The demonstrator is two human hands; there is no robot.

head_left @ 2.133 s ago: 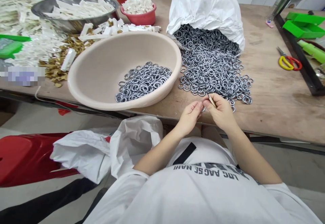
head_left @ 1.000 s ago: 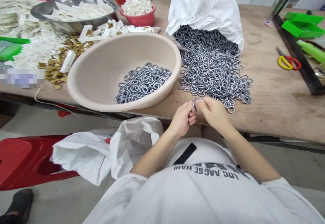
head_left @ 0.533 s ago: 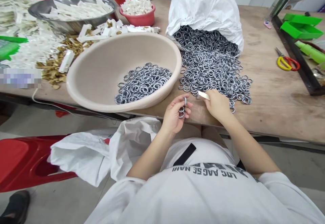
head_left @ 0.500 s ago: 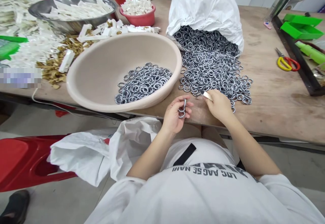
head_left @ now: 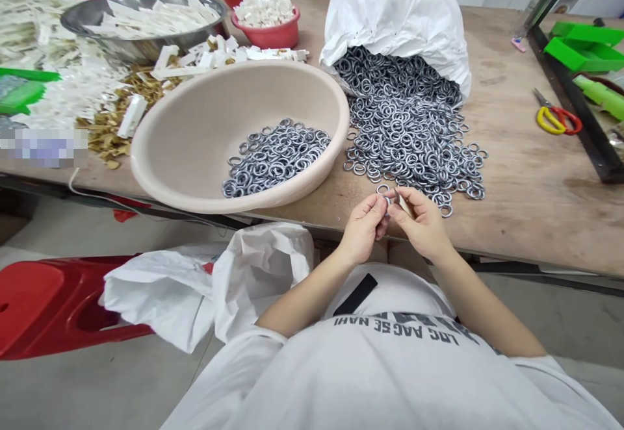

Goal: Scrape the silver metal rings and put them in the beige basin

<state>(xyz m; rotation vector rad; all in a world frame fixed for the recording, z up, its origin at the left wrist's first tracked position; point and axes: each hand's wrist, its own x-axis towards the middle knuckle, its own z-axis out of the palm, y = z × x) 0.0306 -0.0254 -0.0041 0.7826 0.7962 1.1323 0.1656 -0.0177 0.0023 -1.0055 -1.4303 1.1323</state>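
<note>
At the table's front edge my left hand (head_left: pixel 364 225) pinches a grey ring (head_left: pixel 387 201) between thumb and fingers. My right hand (head_left: pixel 422 223) touches the same ring with its fingertips and keeps a small pale-handled blade tool (head_left: pixel 404 205) gripped in the palm side. The tool's exact kind is too small to tell. One loose ring (head_left: pixel 383 189) lies just beyond my fingers. A heap of grey rings (head_left: pixel 409 131) spreads behind my hands, spilling from a white sack (head_left: pixel 394 11). More rings (head_left: pixel 277 157) rest inside a beige basin (head_left: pixel 180 151) to the left.
Yellow-and-red scissors (head_left: pixel 557 120) lie at the right, near green trays (head_left: pixel 580 53) and a dark metal frame. Red bowls (head_left: pixel 273 35), a steel bowl (head_left: pixel 141 43) and white pieces crowd the back left. Below the table are a red stool (head_left: pixel 53 293) and white bags (head_left: pixel 258 274).
My left hand has moved right and my right hand slightly down, so both now meet at a ring. The blade tool has stayed in my right hand.
</note>
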